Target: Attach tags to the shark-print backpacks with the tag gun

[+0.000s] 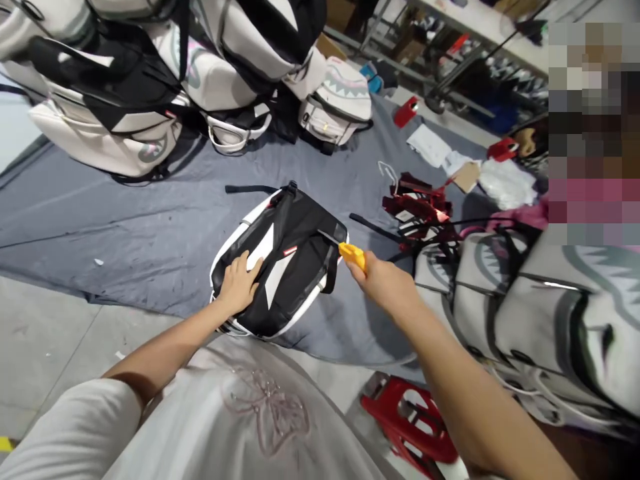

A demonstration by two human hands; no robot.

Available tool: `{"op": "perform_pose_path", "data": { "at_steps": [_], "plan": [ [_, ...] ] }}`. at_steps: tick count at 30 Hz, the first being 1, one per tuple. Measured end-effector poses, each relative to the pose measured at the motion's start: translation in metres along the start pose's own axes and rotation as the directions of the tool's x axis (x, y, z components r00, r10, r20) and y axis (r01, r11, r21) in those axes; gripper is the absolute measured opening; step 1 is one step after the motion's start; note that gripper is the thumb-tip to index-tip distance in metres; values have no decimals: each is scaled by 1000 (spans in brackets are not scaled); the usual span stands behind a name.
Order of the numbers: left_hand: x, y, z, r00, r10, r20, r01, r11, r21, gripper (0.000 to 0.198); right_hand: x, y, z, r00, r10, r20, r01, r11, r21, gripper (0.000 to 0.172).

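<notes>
A black and white backpack [295, 253] lies back-side up on a grey cloth [150, 233] spread over the floor. My left hand [239, 285] rests flat on its near left part, fingers stretched out. My right hand [383, 283] is closed round a small yellow tool [353, 255], whose tip is at the backpack's right edge, by a black strap.
A heap of white backpacks [125, 87] fills the far left, and a row of shark-mouth backpacks [540, 313] lies at the right. Red tags [420, 207], papers [430, 143] and a red stool [410, 417] are near. Another person sits at the far right.
</notes>
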State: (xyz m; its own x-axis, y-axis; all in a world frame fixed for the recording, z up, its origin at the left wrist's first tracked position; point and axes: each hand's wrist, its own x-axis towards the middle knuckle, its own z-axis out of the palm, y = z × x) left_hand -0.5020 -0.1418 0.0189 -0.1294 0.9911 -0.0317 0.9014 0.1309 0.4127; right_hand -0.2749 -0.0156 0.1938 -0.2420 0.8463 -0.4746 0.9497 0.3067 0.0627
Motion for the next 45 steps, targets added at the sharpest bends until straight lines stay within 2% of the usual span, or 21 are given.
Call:
{"op": "perform_pose_path", "data": {
  "at_steps": [4, 8, 12, 14, 16, 18, 21, 22, 24, 25, 27, 29, 31, 34, 36, 38, 39, 41, 42, 44, 45],
  "plan": [
    [-9, 24, -8, 999, 51, -8, -52, 995, -81, 52, -6, 21, 8, 959, -107, 264, 92, 993, 68, 43],
    [-14, 52, 5, 980, 28, 195, -29, 1000, 0, 92, -17, 35, 14, 986, 119, 114, -121, 993, 12, 43],
    [-9, 64, 21, 966, -68, 251, 52, 996, 71, 86, -27, 44, 20, 915, -176, 363, 55, 946, 320, 41],
    [-9, 66, 23, 968, -87, 237, 90, 996, -2, 84, -31, 53, 24, 975, -7, 223, -55, 961, 273, 42],
    [-14, 64, 22, 972, -60, 227, 113, 968, -225, 85, -37, 65, 29, 983, 154, 103, -176, 953, 248, 42],
    [-20, 58, 19, 974, -32, 223, 155, 814, -560, 81, -45, 76, 35, 971, 22, 238, -112, 922, 371, 45],
    [-27, 47, 17, 926, -99, 365, 377, 327, -867, 72, -51, 87, 44, 823, -359, 440, 37, 807, 589, 45],
    [-27, 44, 17, 886, -133, 445, 462, 162, -872, 70, -50, 89, 46, 842, -333, 425, 38, 822, 568, 45],
    [-23, 42, 18, 796, -209, 569, 566, -77, -821, 65, -45, 90, 49, 962, -74, 263, -40, 914, 405, 43],
    [-21, 43, 20, 759, -252, 600, 584, -144, -799, 59, -42, 89, 50, 984, 26, 177, -84, 940, 329, 43],
    [-16, 48, 24, 713, -316, 626, 594, -202, -779, 43, -40, 86, 50, 978, -10, 209, -50, 960, 277, 42],
    [-13, 55, 30, 693, -323, 645, 613, -206, -762, 35, -40, 86, 49, 911, -198, 361, 85, 949, 305, 41],
    [-15, 65, 34, 699, -362, 617, 619, -124, -775, 37, -40, 91, 49, 933, -185, 307, 122, 969, 213, 42],
    [-21, 85, 37, 863, -377, 336, 454, 291, -842, 45, -42, 104, 58, 992, -89, 88, 89, 996, 4, 44],
    [-24, 98, 32, 971, -186, 152, 231, 548, -804, 49, -52, 109, 74, 969, -212, 128, 217, 976, -30, 42],
    [-26, 102, 22, 996, -57, 64, 86, 632, -770, 48, -69, 106, 96, 934, -308, 182, 318, 948, -26, 38],
    [-25, 98, 16, 996, -86, 18, 69, 636, -769, 47, -79, 102, 108, 934, -305, 186, 316, 948, -28, 37],
    [-21, 78, 3, 938, -336, -86, 135, 583, -801, 40, -98, 89, 133, 953, -230, 198, 240, 971, -25, 36],
    [-17, 64, -3, 860, -505, -73, 217, 492, -843, 36, -106, 81, 145, 961, -183, 205, 191, 981, -19, 35],
    [-7, 32, -11, 675, -727, 128, 394, 207, -896, 23, -116, 63, 167, 973, -104, 208, 106, 994, 2, 32],
    [-2, 18, -13, 609, -745, 271, 468, 62, -882, 16, -119, 53, 177, 976, -72, 204, 71, 997, 14, 31]
  ]
}}
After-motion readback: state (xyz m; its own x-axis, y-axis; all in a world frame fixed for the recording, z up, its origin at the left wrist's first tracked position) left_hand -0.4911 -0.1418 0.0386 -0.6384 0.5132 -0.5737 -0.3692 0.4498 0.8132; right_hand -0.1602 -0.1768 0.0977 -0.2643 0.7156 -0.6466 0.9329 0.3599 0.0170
